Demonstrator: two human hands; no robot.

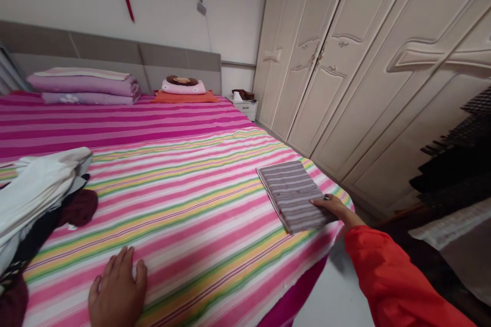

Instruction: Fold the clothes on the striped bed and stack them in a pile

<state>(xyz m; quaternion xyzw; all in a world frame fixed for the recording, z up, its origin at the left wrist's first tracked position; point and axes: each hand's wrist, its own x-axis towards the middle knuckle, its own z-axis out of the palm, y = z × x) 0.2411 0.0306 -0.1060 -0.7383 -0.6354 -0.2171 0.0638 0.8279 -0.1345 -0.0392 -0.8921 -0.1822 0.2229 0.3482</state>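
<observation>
A folded grey-and-white striped cloth lies on the right side of the bed, near its edge. My right hand, in a red sleeve, grips the cloth at its right edge, with a finger stretched over the top. Part of that hand's grip is hidden. At the bottom left, my left hand rests palm down on the striped bedspread, fingers out, holding nothing. Farther left is a heap of clothes, white on top with black and maroon pieces below.
Folded purple quilts and a pink pillow on an orange one sit by the headboard. A small white nightstand stands beyond the bed. Tall cream wardrobes line the right, with dark clothes nearer me.
</observation>
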